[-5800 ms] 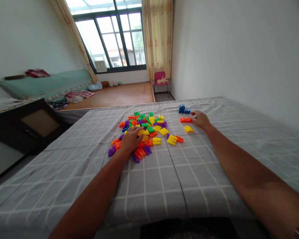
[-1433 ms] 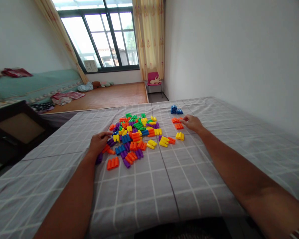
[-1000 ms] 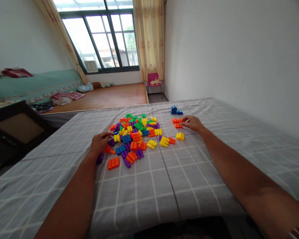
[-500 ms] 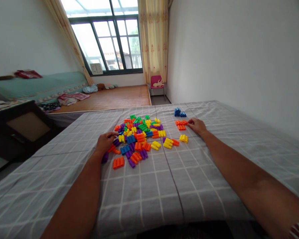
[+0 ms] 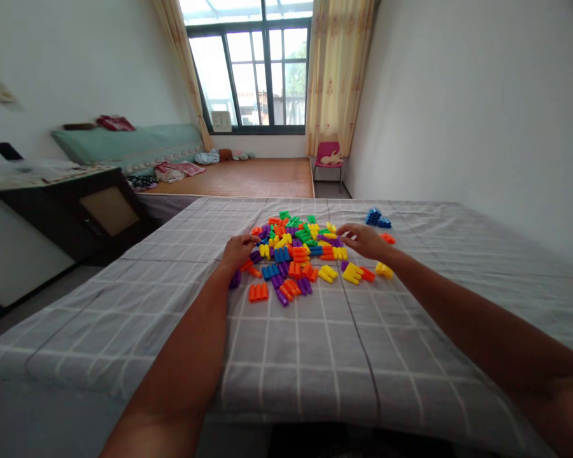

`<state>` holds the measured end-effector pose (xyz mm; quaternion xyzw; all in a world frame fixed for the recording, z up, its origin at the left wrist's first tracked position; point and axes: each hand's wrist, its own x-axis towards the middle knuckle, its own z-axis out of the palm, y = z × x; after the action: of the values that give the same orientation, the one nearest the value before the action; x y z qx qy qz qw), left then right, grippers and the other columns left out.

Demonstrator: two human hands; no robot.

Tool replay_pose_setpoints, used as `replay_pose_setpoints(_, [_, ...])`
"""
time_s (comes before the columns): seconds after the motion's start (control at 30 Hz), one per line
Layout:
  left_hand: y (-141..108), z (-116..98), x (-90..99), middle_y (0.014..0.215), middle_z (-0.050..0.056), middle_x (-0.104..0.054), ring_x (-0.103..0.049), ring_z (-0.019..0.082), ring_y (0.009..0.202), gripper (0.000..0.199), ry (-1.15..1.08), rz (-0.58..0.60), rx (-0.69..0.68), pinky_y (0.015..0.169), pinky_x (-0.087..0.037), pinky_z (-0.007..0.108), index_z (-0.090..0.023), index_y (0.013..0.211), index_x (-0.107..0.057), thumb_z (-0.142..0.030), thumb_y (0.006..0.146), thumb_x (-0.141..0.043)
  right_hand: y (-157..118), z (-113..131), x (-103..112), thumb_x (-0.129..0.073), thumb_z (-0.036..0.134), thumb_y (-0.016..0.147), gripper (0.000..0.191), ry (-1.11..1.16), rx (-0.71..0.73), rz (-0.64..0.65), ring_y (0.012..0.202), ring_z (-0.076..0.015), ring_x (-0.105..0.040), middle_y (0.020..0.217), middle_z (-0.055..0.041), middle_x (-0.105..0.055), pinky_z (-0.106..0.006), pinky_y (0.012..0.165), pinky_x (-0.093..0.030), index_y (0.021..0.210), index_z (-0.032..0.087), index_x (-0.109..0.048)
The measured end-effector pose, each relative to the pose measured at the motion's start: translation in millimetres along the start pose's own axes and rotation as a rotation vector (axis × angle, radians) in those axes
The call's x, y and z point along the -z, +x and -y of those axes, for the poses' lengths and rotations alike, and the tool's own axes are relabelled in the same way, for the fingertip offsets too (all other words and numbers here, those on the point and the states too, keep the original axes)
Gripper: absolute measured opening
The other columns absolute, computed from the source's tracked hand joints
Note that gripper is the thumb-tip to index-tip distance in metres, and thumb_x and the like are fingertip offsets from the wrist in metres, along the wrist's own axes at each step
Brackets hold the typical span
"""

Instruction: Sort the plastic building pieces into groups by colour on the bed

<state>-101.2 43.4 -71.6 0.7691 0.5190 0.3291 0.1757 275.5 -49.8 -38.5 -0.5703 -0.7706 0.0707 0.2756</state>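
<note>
A loose pile of orange, yellow, green, purple and blue plastic pieces (image 5: 293, 253) lies on a grey checked cloth (image 5: 310, 356). At the pile's left edge is my left hand (image 5: 239, 252), its fingers closed near a blue piece; what they hold is too small to tell. My right hand (image 5: 361, 240) reaches the pile's right edge with thumb and fingers apart, beside yellow and purple pieces. Behind my right hand stands a cluster of blue pieces (image 5: 374, 217). An orange piece (image 5: 388, 238) shows just past that hand, partly hidden, and a yellow piece (image 5: 384, 271) lies below the wrist.
Beyond the cloth-covered surface is a low bed (image 5: 262, 177) with clothes on its left side. A dark cabinet (image 5: 105, 207) stands at the left, and a pink chair (image 5: 329, 156) near the curtain. A white wall rises on the right.
My right hand has moved left from the orange pieces to the pile's right edge, and its fingers have opened. My left hand stays at the pile's left edge. The view has turned left.
</note>
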Motion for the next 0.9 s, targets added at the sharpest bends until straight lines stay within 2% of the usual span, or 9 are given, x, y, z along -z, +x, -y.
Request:
replay_pose_setpoints(0.13, [-3, -1, 1.8, 0.090, 0.005, -0.075, -0.065, 0.016, 0.075, 0.033, 0.007, -0.021, 0.014, 0.073, -0.049, 0.025, -0.015, 0.096, -0.075, -0.021, 0.075, -0.050, 22, 62, -36, -0.057, 0.027, 0.085, 0.022, 0.001, 0.226, 0.124, 0.086, -0.0178, -0.063, 0.098, -0.0058, -0.069, -0.031, 0.082, -0.047, 0.103, 0.022, -0.067])
replay_pose_setpoints(0.23, [-3, 2, 1.6, 0.090, 0.006, -0.075, -0.064, 0.016, 0.072, 0.034, 0.008, -0.035, 0.045, 0.070, -0.049, 0.025, -0.014, 0.098, -0.075, -0.018, 0.075, -0.051, 32, 84, -55, -0.057, 0.033, 0.087, 0.021, -0.023, 0.346, 0.185, 0.088, -0.0184, -0.062, 0.089, -0.0057, -0.069, -0.032, 0.086, -0.044, 0.099, 0.022, -0.069])
replay_pose_setpoints(0.3, [-2, 6, 0.1, 0.087, 0.005, -0.075, -0.064, 0.015, 0.070, 0.034, 0.019, -0.041, 0.069, 0.069, -0.048, 0.024, -0.015, 0.098, -0.075, -0.017, 0.074, -0.050, 42, 87, -61, -0.053, 0.037, 0.090, 0.024, -0.045, 0.347, 0.208, 0.080, -0.0168, -0.061, 0.082, -0.0046, -0.068, -0.029, 0.080, -0.044, 0.090, 0.020, -0.071])
replay_pose_setpoints(0.4, [-1, 8, -2.6, 0.083, 0.005, -0.075, -0.062, 0.015, 0.066, 0.034, 0.038, -0.028, 0.078, 0.069, -0.048, 0.025, -0.016, 0.098, -0.075, -0.015, 0.075, -0.050, 67, 83, -65, -0.049, 0.035, 0.091, 0.029, -0.114, 0.223, 0.170, 0.069, -0.0151, -0.059, 0.075, -0.0031, -0.068, -0.026, 0.068, -0.044, 0.080, 0.019, -0.070])
replay_pose_setpoints(0.5, [-2, 6, -3.0, 0.088, 0.006, -0.075, -0.064, 0.015, 0.071, 0.034, 0.027, -0.024, 0.071, 0.074, -0.049, 0.025, -0.015, 0.098, -0.075, -0.013, 0.076, -0.050, 102, 77, -70, -0.055, 0.023, 0.085, 0.018, -0.184, 0.112, 0.070, 0.078, -0.0170, -0.063, 0.088, -0.0030, -0.072, -0.026, 0.071, -0.046, 0.092, 0.020, -0.071])
replay_pose_setpoints(0.57, [-2, 3, -1.9, 0.092, 0.006, -0.075, -0.066, 0.016, 0.077, 0.034, 0.019, -0.022, 0.064, 0.078, -0.049, 0.026, -0.015, 0.098, -0.076, -0.012, 0.076, -0.050, 124, 75, -79, -0.057, 0.013, 0.078, 0.030, -0.220, 0.076, 0.051, 0.088, -0.0187, -0.064, 0.101, -0.0026, -0.072, -0.026, 0.076, -0.048, 0.104, 0.023, -0.070])
replay_pose_setpoints(0.67, [-4, 0, 0.0, 0.095, 0.006, -0.075, -0.066, 0.017, 0.081, 0.034, 0.019, -0.024, 0.060, 0.082, -0.049, 0.027, -0.016, 0.098, -0.076, -0.010, 0.076, -0.050, 147, 78, -95, -0.057, 0.009, 0.075, 0.045, -0.245, 0.102, 0.176, 0.092, -0.0194, -0.065, 0.110, -0.0023, -0.071, -0.027, 0.080, -0.049, 0.116, 0.025, -0.066])
replay_pose_setpoints(0.8, [-5, -1, 0.7, 0.093, 0.006, -0.075, -0.066, 0.017, 0.081, 0.036, 0.033, -0.023, 0.043, 0.082, -0.049, 0.027, -0.016, 0.100, -0.076, -0.010, 0.076, -0.050, 153, 84, -106, -0.060, 0.015, 0.076, 0.041, -0.273, 0.187, 0.388, 0.085, -0.0195, -0.066, 0.105, -0.0031, -0.072, -0.027, 0.075, -0.049, 0.116, 0.024, -0.066])
replay_pose_setpoints(0.9, [-5, -2, 0.0, 0.090, 0.006, -0.075, -0.066, 0.018, 0.080, 0.035, 0.033, -0.015, 0.046, 0.081, -0.049, 0.028, -0.016, 0.099, -0.076, -0.011, 0.076, -0.050, 146, 81, -97, -0.065, 0.016, 0.073, 0.030, -0.217, 0.241, 0.360, 0.087, -0.0189, -0.065, 0.099, -0.0031, -0.071, -0.026, 0.074, -0.048, 0.103, 0.021, -0.068])
